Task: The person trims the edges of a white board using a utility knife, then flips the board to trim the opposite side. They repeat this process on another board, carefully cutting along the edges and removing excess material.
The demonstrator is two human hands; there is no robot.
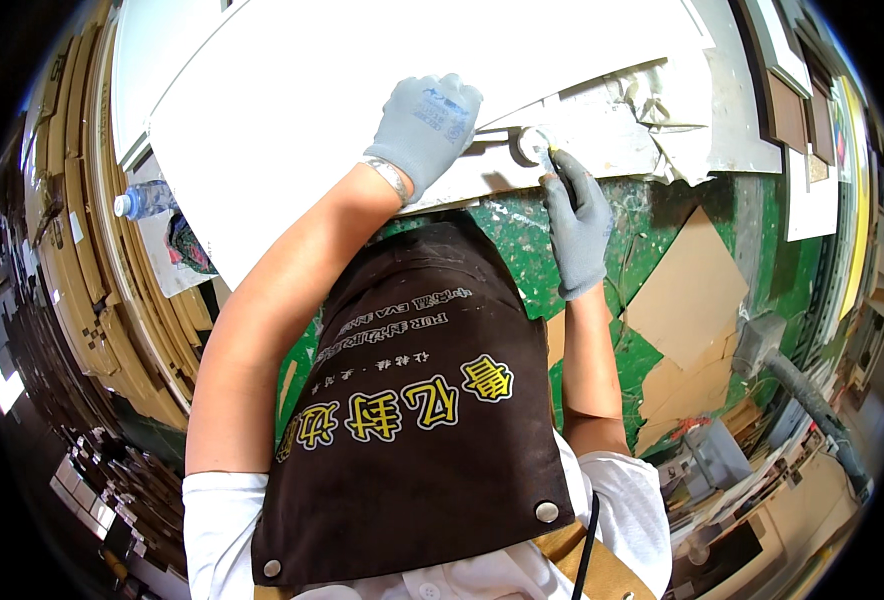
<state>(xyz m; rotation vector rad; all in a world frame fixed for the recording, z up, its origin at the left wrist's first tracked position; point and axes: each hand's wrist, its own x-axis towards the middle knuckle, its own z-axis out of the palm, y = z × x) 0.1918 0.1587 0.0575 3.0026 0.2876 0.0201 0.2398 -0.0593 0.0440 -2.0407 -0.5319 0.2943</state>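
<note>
Grey-gloved left hand curled fist-like at the white panel. Grey-gloved right hand half open, fingertips at the near right side of a small round white object on the stained board. Cannot tell whether either grips anything. Plastic bottle at left.

- Clear bottle, upper left
- Stacked brown cardboard along the left side
- Brown flat sheet, right of centre, lying on a green surface, seemingly the floor
- Grey pole, lower right
</note>
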